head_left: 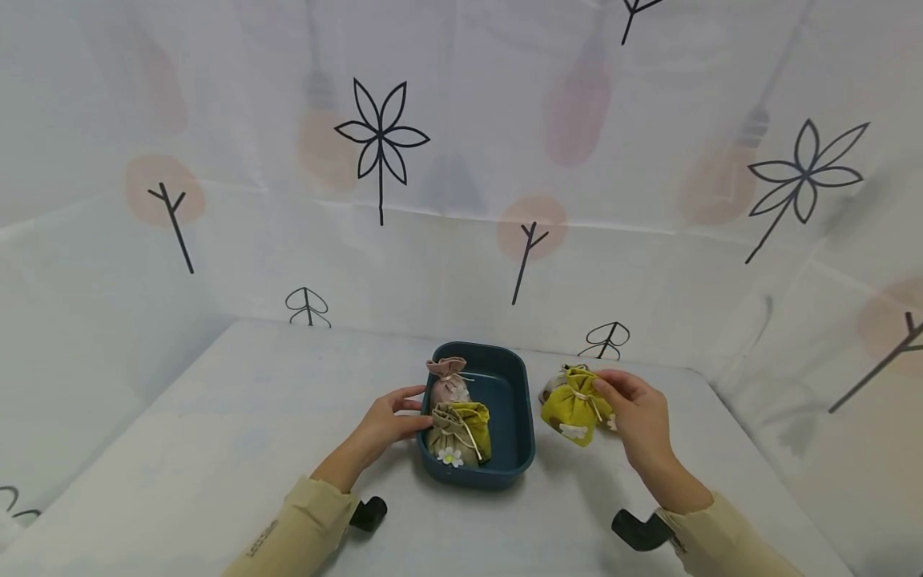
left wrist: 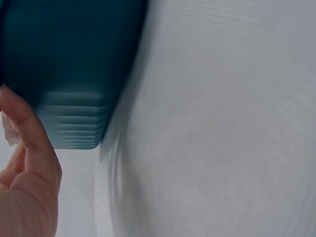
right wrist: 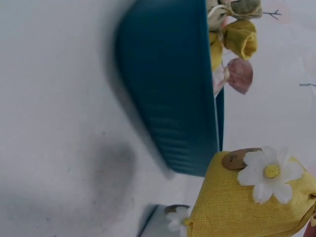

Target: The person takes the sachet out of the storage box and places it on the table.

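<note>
Fingers, right hand: the right hand has its fingers curled round the gathered neck of a mustard-yellow drawstring cloth pouch, gripping it at the tied cord; in the right wrist view the same pouch shows a white fabric daisy and a small brown tag on its front
Fingers, left hand: the left hand lies with fingers extended, not clenched, the fingertips touching the left outer wall of a dark teal rectangular plastic tub; in the left wrist view a finger rests against the tub's corner; it grips nothing
Yellow pouch, place: just right of the tub, outside it, low over the table; whether its base touches the table I cannot tell
Behind the yellow pouch: a second small pouch, pale with darker patches, partly hidden, on the table beside the tub's right wall
Tub contents: a dusty-pink drawstring pouch at the far left; in front of it a beige pouch with a white daisy; an olive-yellow pouch touching the beige one on its right; the right half of the tub floor is bare
Table: a white cloth-covered table; the tub stands near its middle, between the two hands
Surroundings: a white curtain printed with black flower and twig outlines and faded orange blots hangs behind and to both sides; both forearms wear beige sleeves; a black wrist mount shows by the right cuff
</note>
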{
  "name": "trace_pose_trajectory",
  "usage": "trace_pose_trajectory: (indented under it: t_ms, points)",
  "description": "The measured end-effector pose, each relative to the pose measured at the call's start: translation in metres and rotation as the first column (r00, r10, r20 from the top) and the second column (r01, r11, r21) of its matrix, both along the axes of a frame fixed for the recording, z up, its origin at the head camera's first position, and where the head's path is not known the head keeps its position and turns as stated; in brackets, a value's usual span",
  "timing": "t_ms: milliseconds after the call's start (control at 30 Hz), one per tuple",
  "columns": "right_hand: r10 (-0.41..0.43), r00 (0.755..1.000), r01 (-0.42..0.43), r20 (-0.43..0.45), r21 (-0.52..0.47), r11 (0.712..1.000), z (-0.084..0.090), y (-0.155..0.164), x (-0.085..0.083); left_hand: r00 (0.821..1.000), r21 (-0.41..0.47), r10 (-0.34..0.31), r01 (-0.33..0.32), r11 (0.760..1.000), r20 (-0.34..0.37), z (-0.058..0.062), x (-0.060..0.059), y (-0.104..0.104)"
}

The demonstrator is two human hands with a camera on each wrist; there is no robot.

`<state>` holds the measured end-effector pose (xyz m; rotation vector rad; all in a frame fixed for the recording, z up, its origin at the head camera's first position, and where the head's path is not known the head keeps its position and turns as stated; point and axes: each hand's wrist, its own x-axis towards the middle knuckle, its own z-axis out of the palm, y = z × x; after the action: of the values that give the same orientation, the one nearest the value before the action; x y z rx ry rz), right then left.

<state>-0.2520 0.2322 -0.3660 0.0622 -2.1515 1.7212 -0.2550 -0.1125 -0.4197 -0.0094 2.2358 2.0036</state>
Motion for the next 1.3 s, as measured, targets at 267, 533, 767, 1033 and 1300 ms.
trace_pose_trajectory:
  t_ms: [267,533,767,1033,1300]
  points:
    - [-0.103,0.988,0.099,0.112,0.035,0.994,0.003,-0.01,0.009,1.0,0.006,-0.004,0.004,1.0,-0.002,0.0,0.0,0.0]
    - [-0.094,0.991,0.089,0.097,0.053,0.995,-0.017,0.0,-0.005,1.0,0.001,0.01,-0.01,1.0,0.007,0.003,0.001,0.0]
    - [-0.074,0.985,0.071,0.153,0.022,0.997,-0.029,0.006,-0.011,1.0,0.006,0.001,-0.001,1.0,0.002,0.001,0.001,0.0]
    - [-0.066,0.968,0.043,0.244,0.098,0.994,-0.024,0.006,-0.013,1.0,0.001,0.007,-0.007,1.0,0.008,0.001,0.001,0.001]
    - [-0.041,0.971,0.006,0.235,0.15,0.989,-0.019,0.009,-0.011,1.0,-0.003,-0.003,0.003,1.0,0.008,0.014,0.01,0.002]
